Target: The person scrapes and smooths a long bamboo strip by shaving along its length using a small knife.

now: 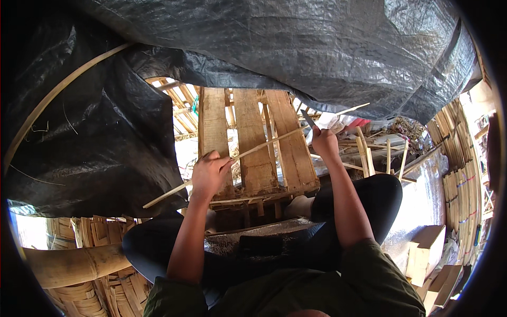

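Observation:
A long, thin bamboo strip (pixel 269 141) runs slantwise across the space before me, its near end low at the left and its far end high at the right. My left hand (pixel 209 173) is closed round it toward the near end. In my right hand (pixel 325 141) is a knife (pixel 307 118), gripped by its handle, the blade pointing up and left. The blade lies at or against the strip; I cannot tell how firmly they touch. Below the strip stands a low bench of wooden planks (pixel 255 153), with gaps between the boards.
A black tarpaulin (pixel 296 47) hangs overhead and down the left side. Several bamboo sticks (pixel 364 153) stand upright by my right knee. Bundled bamboo strips (pixel 460 185) line the right edge, with a cardboard box (pixel 425 253) below. A thick bamboo pole (pixel 79 266) lies at lower left.

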The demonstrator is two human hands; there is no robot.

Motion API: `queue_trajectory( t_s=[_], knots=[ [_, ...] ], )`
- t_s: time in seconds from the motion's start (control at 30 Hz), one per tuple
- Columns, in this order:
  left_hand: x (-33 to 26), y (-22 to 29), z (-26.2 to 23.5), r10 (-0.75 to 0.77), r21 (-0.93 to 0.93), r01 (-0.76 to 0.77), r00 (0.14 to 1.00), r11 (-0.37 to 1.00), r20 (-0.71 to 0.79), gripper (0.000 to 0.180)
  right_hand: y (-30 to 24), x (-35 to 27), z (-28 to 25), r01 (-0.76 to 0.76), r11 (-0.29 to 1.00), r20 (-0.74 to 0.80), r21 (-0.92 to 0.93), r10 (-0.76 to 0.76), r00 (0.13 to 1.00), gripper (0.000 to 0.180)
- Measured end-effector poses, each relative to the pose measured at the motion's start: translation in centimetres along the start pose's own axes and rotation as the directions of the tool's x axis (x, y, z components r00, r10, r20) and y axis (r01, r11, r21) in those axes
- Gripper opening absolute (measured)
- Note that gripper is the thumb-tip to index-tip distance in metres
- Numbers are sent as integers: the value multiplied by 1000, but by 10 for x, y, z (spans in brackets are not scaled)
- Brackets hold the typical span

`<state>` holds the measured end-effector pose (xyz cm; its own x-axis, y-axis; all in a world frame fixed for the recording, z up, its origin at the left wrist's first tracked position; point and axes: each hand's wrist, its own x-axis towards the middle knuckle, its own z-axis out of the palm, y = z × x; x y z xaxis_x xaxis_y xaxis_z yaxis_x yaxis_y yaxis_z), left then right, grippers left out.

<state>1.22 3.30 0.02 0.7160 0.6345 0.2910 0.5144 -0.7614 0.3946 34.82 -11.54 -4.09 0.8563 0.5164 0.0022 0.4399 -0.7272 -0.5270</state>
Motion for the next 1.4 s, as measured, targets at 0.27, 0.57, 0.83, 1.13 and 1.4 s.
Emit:
queue_trajectory(
  t_s=[0.27, 0.57, 0.83, 1.13, 1.4],
  knots=[
    [8, -4, 0, -12, 3, 12, 1000, 1000, 18, 20, -2, 0, -4, -22, 999, 15, -47, 23, 1000, 54],
    [8, -4, 6, 25, 68, -23, 999, 997, -22, 19, -5, -1, 0, 26, 998, 54, -62, -23, 998, 58],
    [10, 0, 7, 48, 71, -46, 999, 996, -22, 22, -5, 1, 1, 135, 986, 112, -101, -123, 986, 52],
    [8, -3, 7, 37, 68, -36, 999, 997, -25, 25, -22, -16, 8, 228, 965, 104, -126, -216, 971, 52],
    [9, 1, 7, 47, 59, -45, 999, 997, -22, 24, -20, -17, 5, 225, 966, 76, -129, -217, 973, 57]
  ],
)
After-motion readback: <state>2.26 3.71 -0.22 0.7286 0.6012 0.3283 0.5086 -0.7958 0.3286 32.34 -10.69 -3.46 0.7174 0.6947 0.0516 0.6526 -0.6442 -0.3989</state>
